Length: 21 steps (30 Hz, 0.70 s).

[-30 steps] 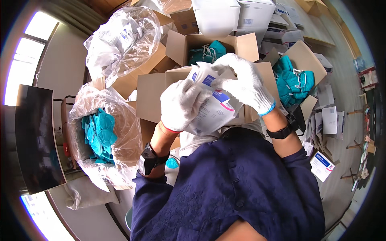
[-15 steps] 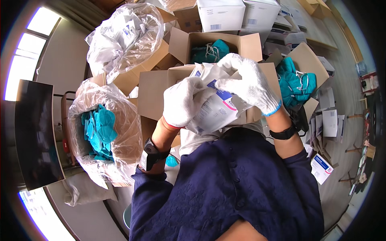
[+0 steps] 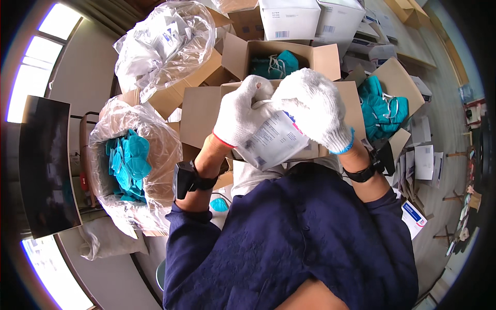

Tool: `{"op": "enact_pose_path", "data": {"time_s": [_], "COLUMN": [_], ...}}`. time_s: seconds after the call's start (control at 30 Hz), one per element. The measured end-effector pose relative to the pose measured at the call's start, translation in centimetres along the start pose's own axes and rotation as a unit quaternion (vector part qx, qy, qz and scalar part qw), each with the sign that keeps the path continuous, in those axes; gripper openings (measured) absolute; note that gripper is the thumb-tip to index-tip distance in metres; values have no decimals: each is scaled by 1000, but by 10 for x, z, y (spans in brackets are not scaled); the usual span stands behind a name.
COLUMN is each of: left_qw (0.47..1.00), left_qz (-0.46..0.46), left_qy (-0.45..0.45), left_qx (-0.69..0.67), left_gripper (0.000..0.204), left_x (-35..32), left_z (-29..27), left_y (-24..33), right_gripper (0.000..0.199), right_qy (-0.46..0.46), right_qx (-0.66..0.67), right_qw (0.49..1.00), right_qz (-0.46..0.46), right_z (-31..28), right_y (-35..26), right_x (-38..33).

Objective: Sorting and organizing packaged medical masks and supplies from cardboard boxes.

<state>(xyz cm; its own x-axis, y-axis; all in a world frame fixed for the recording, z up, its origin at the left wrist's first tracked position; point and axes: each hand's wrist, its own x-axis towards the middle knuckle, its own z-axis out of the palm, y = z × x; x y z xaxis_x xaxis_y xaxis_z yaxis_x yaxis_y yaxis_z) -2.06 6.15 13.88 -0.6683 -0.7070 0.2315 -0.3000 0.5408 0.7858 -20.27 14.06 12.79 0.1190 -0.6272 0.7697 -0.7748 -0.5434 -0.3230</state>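
Two gloved hands on one white printed packet (image 3: 274,139), held at chest height over a flat cardboard box flap (image 3: 199,116). L hand (image 3: 240,116) closed round packet's top-left edge; R hand (image 3: 312,108) pinches its top, fingers curled shut. Beyond: open box w/ teal masks (image 3: 274,64). Right: 2nd box of teal masks (image 3: 385,108). Left: clear bag of teal masks (image 3: 126,163). Upper left: clear bag of white packets (image 3: 160,44).
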Motion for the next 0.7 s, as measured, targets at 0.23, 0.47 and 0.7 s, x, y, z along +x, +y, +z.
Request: {"op": "enact_pose_path", "data": {"time_s": [0.23,0.47,0.7], "left_qw": [995,954,874], "left_qz": [52,181,365], "left_qy": [-81,52,-17], "left_qx": [40,234,321], "left_gripper": [10,15,13], "left_x": [7,11,-16], "left_z": [9,27,-8], "left_y": [-33,-25,47], "right_gripper": [14,14,26], "right_qy": [28,30,-78], "right_qx": [89,132,-199], "right_qw": [989,937,973], "right_qz": [116,320,84], "right_z": [17,42,56], "right_y": [-2,27,71], "right_x": [4,-8,-1]}}
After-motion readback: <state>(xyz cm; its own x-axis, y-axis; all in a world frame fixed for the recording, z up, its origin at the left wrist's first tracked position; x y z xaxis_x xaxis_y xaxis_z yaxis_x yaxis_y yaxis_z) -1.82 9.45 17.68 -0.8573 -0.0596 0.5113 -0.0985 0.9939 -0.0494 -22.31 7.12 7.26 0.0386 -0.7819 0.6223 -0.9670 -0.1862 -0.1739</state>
